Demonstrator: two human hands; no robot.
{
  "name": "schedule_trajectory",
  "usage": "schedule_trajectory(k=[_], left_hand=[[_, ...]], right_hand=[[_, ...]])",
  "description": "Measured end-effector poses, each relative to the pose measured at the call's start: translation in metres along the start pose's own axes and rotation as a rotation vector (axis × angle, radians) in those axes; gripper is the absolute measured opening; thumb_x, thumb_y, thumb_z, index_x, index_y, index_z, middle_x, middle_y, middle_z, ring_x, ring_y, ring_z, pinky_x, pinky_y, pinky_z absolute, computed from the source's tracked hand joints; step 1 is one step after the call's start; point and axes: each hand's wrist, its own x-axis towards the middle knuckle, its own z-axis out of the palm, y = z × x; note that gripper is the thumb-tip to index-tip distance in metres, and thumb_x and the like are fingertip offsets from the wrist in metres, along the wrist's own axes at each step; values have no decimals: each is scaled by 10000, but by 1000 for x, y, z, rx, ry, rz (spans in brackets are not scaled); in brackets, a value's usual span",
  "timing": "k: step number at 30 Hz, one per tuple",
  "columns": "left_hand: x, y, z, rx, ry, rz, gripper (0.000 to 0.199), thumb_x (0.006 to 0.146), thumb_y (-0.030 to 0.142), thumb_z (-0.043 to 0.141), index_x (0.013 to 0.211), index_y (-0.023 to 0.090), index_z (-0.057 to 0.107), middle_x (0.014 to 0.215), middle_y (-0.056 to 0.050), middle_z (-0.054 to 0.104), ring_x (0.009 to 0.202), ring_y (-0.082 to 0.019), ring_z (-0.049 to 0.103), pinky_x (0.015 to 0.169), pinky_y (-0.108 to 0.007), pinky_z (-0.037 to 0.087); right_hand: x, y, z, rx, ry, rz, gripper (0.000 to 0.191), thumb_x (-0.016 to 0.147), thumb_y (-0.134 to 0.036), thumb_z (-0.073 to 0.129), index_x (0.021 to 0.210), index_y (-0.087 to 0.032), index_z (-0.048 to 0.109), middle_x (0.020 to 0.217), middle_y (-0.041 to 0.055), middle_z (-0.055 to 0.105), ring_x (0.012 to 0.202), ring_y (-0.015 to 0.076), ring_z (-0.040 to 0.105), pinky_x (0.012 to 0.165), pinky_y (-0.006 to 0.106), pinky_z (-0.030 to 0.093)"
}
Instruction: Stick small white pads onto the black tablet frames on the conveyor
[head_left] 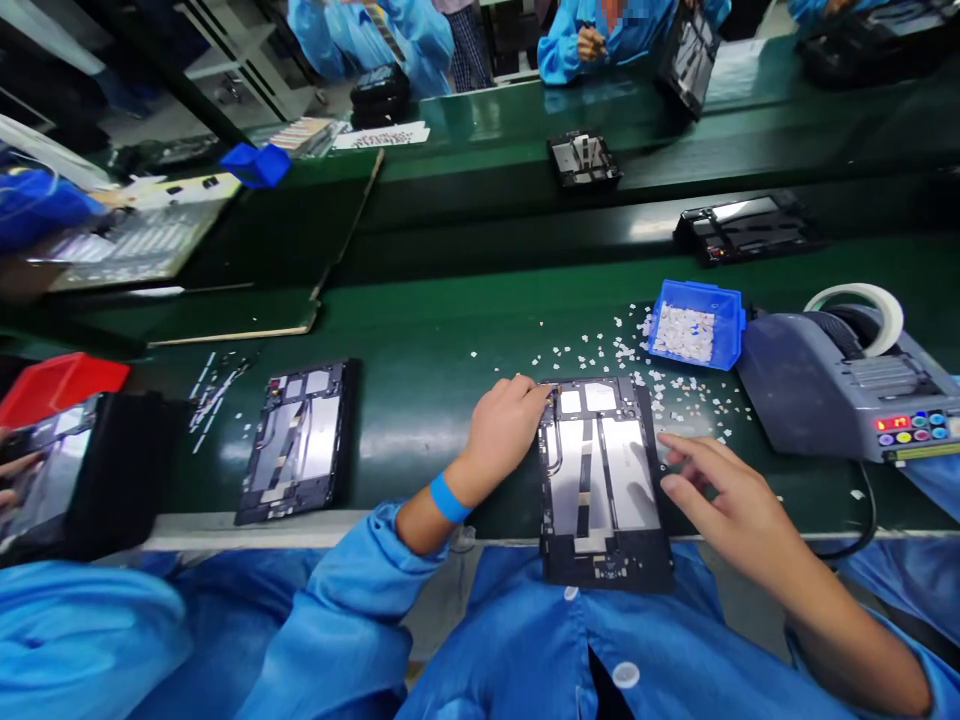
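An opened tablet with its silvery inner panels and dark cables showing lies in front of me, its near end over the table edge. My left hand, with a blue band at the wrist, is closed at the tablet's upper left corner, fingers bent onto the edge. Just right of the tablet is my right hand, holding nothing visible, thumb and index finger apart. Small white pieces are scattered on the green surface beyond and beside the tablet.
A blue bin of white pieces stands beside a grey tape dispenser. Another opened tablet lies to the left, near thin white strips and a red bin. More tablets sit on the far side, where co-workers in blue work.
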Motion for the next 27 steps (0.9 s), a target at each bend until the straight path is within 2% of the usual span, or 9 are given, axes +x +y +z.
schedule_trajectory(k=[3, 6, 9, 11, 13, 15, 18, 24, 27], left_hand=[[-4, -3, 7, -45, 46, 5, 208, 1039, 231, 524, 1006, 192, 726, 956, -100, 692, 903, -248, 617, 814, -369, 500], [-9, -9, 15, -175, 131, 14, 207, 1037, 213, 504, 1001, 213, 708, 975, -83, 691, 966, -238, 632, 858, -366, 515], [-8, -12, 21, -280, 179, 35, 191, 1018, 201, 523, 996, 234, 710, 988, -68, 692, 986, -221, 633, 874, -357, 521], [-6, -9, 22, -354, 194, 27, 176, 1008, 205, 540, 972, 239, 709, 975, -59, 690, 971, -212, 633, 869, -348, 522], [-7, -2, 21, -456, 228, -58, 161, 1009, 211, 543, 977, 228, 700, 975, -58, 691, 963, -204, 639, 861, -337, 524], [-11, 7, 18, -570, 246, -199, 141, 1005, 220, 557, 1047, 216, 692, 991, -57, 699, 932, -190, 650, 834, -318, 528], [-18, 19, 13, -660, 181, -343, 202, 943, 236, 661, 1140, 216, 698, 968, -37, 723, 833, -168, 652, 776, -295, 525], [-18, 26, 17, -746, 188, -455, 157, 929, 196, 632, 1007, 215, 767, 861, -22, 768, 738, -160, 663, 696, -287, 502], [-17, 25, 20, -748, 203, -478, 158, 913, 187, 643, 997, 215, 774, 842, -20, 767, 733, -163, 665, 681, -284, 495]], right_hand=[[32, -19, 10, -9, 13, -91, 333, 982, -381, 572, 1244, -263, 741, 1041, 81, 737, 878, 228, 697, 756, 356, 574], [81, -35, 30, 7, -1, -172, 297, 973, -291, 544, 1147, -250, 781, 1021, 69, 771, 940, 232, 710, 858, 378, 556], [126, -48, 53, 86, -146, -215, 266, 936, -217, 565, 1065, -250, 795, 1043, 45, 792, 992, 221, 715, 892, 359, 536], [143, -53, 65, 138, -268, -193, 218, 908, -195, 586, 977, -237, 788, 929, 18, 790, 893, 195, 714, 807, 315, 528], [147, -53, 73, 182, -293, -134, 158, 888, -199, 609, 907, -217, 764, 829, 0, 768, 772, 169, 689, 704, 279, 499], [144, -49, 77, 235, -249, -68, 132, 887, -226, 624, 910, -203, 752, 806, -1, 762, 713, 157, 670, 647, 264, 476], [135, -45, 78, 288, -206, -39, 173, 918, -275, 623, 986, -206, 766, 873, 15, 786, 750, 166, 693, 671, 271, 498], [126, -43, 86, 52, -73, -217, 214, 988, -257, 572, 1059, -248, 774, 1100, 44, 806, 1024, 227, 732, 912, 347, 528], [119, -40, 92, -146, 59, -296, 205, 1017, -294, 567, 1052, -234, 759, 1068, 79, 796, 1005, 254, 720, 910, 367, 519]])
